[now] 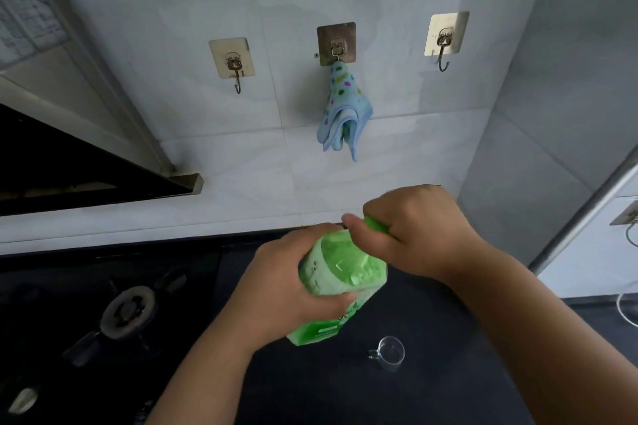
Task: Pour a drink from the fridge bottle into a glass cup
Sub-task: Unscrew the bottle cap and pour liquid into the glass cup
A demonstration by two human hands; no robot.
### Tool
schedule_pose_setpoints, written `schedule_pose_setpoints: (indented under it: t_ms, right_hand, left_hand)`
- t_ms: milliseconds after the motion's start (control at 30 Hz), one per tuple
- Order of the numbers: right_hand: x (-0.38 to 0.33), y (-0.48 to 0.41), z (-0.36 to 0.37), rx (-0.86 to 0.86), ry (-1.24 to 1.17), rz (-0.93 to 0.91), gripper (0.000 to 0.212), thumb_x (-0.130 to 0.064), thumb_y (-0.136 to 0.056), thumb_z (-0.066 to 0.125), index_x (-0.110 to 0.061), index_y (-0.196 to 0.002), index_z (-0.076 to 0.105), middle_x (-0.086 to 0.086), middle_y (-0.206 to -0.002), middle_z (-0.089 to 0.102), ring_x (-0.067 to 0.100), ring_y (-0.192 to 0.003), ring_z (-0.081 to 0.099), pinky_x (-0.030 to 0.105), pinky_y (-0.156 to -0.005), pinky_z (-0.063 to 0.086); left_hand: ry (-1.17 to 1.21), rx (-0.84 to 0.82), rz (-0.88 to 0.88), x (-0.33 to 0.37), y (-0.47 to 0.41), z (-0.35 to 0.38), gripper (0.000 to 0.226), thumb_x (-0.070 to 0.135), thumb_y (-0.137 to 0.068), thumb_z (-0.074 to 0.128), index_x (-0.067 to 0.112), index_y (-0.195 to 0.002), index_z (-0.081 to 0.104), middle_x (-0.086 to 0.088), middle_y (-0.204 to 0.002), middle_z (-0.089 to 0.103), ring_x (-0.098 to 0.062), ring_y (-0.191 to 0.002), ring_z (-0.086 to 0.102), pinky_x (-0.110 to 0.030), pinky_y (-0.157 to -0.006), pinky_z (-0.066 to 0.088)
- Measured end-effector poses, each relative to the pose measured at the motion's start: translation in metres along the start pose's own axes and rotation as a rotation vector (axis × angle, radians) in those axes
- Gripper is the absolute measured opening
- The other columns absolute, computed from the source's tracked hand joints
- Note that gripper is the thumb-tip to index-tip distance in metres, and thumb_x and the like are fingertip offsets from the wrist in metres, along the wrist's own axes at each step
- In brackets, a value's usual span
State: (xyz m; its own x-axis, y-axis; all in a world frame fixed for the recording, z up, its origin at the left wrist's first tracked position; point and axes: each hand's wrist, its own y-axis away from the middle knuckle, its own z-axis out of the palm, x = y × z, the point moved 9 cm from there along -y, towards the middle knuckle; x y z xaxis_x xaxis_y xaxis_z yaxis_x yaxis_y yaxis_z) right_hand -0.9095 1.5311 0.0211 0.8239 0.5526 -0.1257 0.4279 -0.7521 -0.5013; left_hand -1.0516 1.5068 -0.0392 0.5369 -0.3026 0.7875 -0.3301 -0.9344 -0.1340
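Both hands are on the green bottle point(341, 266). The left hand point(290, 283) wraps round the middle of its body, thumb lying across the label. The right hand point(414, 228) is curled tight over the green cap point(376, 225) at the top. The bottle leans with its neck away from the person, toward the right hand; whether its base touches the counter point(431, 390) I cannot tell.

This looks like the uncapping step, with no pouring begun. The next move likely calls for a twist from the right hand while the left holds the body firm, then a tilt over the glass cup point(390, 352). The cup stands upright below the right wrist, just right of the bottle's base.

The bottle looks like thin plastic with squarish shoulders and a glossy wrap in pale and bright green, so a hard squeeze could push liquid out once it is open. The cup is small, clear and round, with a little handle on its left side. The counter is dark and matte. Left of the left hand sits a gas burner point(126, 312) with metal prongs.
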Motion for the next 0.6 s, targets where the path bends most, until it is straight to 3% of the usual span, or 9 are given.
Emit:
schedule_pose_setpoints:
  t_ms: [33, 100, 167, 233, 300, 400, 533, 600]
  right_hand:
    - [-0.005, 0.002, -0.001, 0.002, -0.022, -0.087, 0.057, -0.055, -0.095, 0.041, -0.017, -0.054, 0.032, 0.0, -0.044, 0.03, 0.025, -0.041, 0.032, 0.026, -0.044, 0.019]
    - [-0.004, 0.003, -0.001, 0.007, -0.043, -0.087, 0.053, -0.054, -0.094, 0.042, -0.019, -0.056, 0.031, -0.001, -0.046, 0.029, 0.024, -0.042, 0.031, 0.026, -0.046, 0.018]
    - [0.003, -0.001, -0.003, 0.037, -0.009, 0.12, 0.054, -0.058, -0.09, 0.038, -0.018, -0.055, 0.031, -0.001, -0.046, 0.029, 0.022, -0.043, 0.034, 0.025, -0.048, 0.022]
    - [0.019, 0.002, 0.004, -0.042, 0.042, 0.407, 0.059, -0.062, -0.09, 0.034, -0.014, -0.057, 0.042, 0.0, -0.05, 0.042, 0.021, -0.049, 0.046, 0.025, -0.05, 0.029]
    - [0.025, 0.005, 0.012, -0.147, 0.13, 0.506, 0.063, -0.065, -0.092, 0.032, -0.013, -0.062, 0.052, 0.0, -0.057, 0.051, 0.018, -0.055, 0.051, 0.025, -0.053, 0.033]
    - [0.017, 0.003, 0.006, -0.078, 0.111, 0.403, 0.064, -0.062, -0.094, 0.033, -0.011, -0.057, 0.046, 0.002, -0.05, 0.045, 0.021, -0.05, 0.047, 0.025, -0.05, 0.031]
    - [-0.002, -0.001, 0.001, 0.029, -0.017, 0.007, 0.055, -0.053, -0.093, 0.04, -0.017, -0.055, 0.025, 0.0, -0.045, 0.022, 0.023, -0.041, 0.025, 0.026, -0.047, 0.015]
    - [0.0, -0.001, 0.004, 0.018, -0.037, 0.036, 0.054, -0.056, -0.092, 0.039, -0.017, -0.057, 0.028, 0.0, -0.046, 0.025, 0.022, -0.043, 0.028, 0.026, -0.047, 0.016]
  left_hand:
    - [0.03, -0.038, 0.012, 0.002, 0.001, 0.0, 0.074, 0.032, -0.064, 0.093, 0.044, -0.129, 0.06, 0.024, -0.119, 0.067, -0.001, -0.113, 0.064, -0.033, -0.094, 0.056]
    - [0.005, -0.013, 0.037, 0.003, 0.001, 0.0, 0.072, 0.037, -0.064, 0.091, 0.044, -0.128, 0.06, 0.024, -0.117, 0.068, -0.002, -0.113, 0.064, -0.035, -0.096, 0.054]
    - [-0.216, 0.112, 0.02, 0.003, 0.0, -0.004, 0.07, 0.057, -0.061, 0.08, 0.045, -0.126, 0.056, 0.029, -0.109, 0.066, 0.003, -0.109, 0.06, -0.036, -0.104, 0.046]
    - [-0.484, 0.224, -0.002, 0.008, 0.0, -0.004, 0.072, 0.069, -0.06, 0.067, 0.043, -0.126, 0.054, 0.028, -0.104, 0.064, 0.005, -0.104, 0.057, -0.032, -0.111, 0.033]
    - [-0.582, 0.27, 0.016, 0.012, 0.001, -0.001, 0.071, 0.072, -0.06, 0.063, 0.041, -0.124, 0.056, 0.025, -0.101, 0.066, 0.003, -0.1, 0.059, -0.027, -0.107, 0.028]
    - [-0.445, 0.231, 0.002, 0.008, 0.002, -0.007, 0.07, 0.068, -0.059, 0.066, 0.045, -0.124, 0.053, 0.028, -0.102, 0.065, 0.009, -0.101, 0.057, -0.026, -0.105, 0.031]
    - [-0.244, 0.087, 0.014, 0.0, 0.003, -0.008, 0.074, 0.062, -0.057, 0.08, 0.052, -0.125, 0.053, 0.032, -0.11, 0.064, 0.002, -0.109, 0.061, -0.041, -0.102, 0.047]
    - [-0.295, 0.12, 0.005, 0.002, 0.004, -0.007, 0.071, 0.064, -0.058, 0.076, 0.051, -0.124, 0.053, 0.031, -0.107, 0.064, 0.004, -0.107, 0.06, -0.039, -0.104, 0.044]
